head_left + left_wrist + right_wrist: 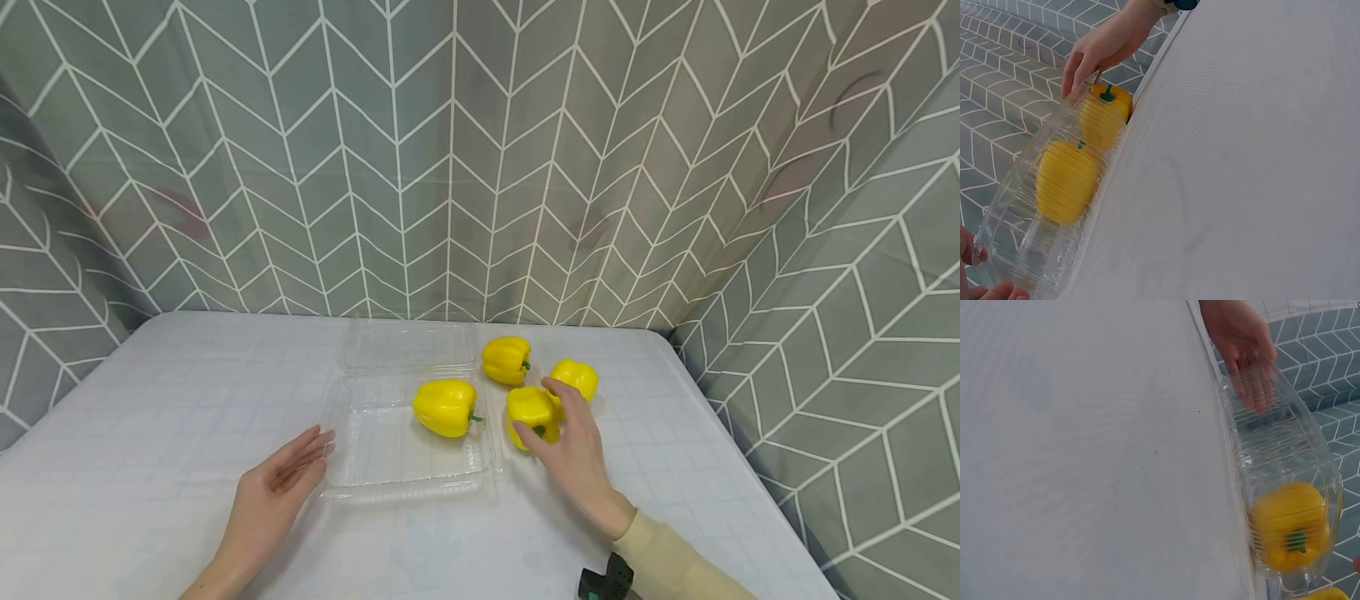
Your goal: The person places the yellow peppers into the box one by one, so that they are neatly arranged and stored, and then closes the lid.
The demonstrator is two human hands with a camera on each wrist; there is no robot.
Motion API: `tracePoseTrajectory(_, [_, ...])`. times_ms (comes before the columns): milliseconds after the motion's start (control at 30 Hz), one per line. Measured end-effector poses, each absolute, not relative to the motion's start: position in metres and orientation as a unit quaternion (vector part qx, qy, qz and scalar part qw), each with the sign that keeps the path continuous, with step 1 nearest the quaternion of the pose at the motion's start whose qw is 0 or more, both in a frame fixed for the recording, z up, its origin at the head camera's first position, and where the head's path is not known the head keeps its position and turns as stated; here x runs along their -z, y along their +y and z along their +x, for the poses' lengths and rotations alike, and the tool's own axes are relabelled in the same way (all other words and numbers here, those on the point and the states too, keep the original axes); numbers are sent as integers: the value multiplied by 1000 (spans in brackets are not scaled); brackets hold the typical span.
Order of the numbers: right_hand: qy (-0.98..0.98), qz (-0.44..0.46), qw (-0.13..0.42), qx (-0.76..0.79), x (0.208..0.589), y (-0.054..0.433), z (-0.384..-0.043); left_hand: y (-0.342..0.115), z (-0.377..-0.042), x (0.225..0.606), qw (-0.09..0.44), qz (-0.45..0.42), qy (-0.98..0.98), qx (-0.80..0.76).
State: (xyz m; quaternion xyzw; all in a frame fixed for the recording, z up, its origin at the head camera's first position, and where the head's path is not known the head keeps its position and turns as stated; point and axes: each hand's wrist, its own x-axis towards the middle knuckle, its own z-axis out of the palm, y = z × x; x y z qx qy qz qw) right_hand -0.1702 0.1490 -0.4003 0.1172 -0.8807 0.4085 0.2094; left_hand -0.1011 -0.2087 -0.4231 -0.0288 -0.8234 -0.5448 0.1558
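Observation:
A clear plastic clamshell container lies with its lid folded back on the table. Inside its right part sits one yellow bell pepper, green stem to the right. My left hand is at the container's left side, fingers extended and touching its edge. To the right of the container, my right hand is over the nearest yellow bell pepper, thumb and fingers spread about it; firm contact cannot be made out. Two more yellow bell peppers, one behind and one farther right, lie close by.
A white cloth covers the table. Behind it and along the right side hangs a grey curtain with white chevron lines. A dark device is at the right wrist, beside the pale yellow sleeve.

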Motion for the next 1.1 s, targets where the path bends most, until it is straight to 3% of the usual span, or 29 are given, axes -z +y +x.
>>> tracePoseTrajectory(1100, [-866, 81, 193, -453, 429, 151, -177, -210, -101, 424, 162, -37, -817, 552])
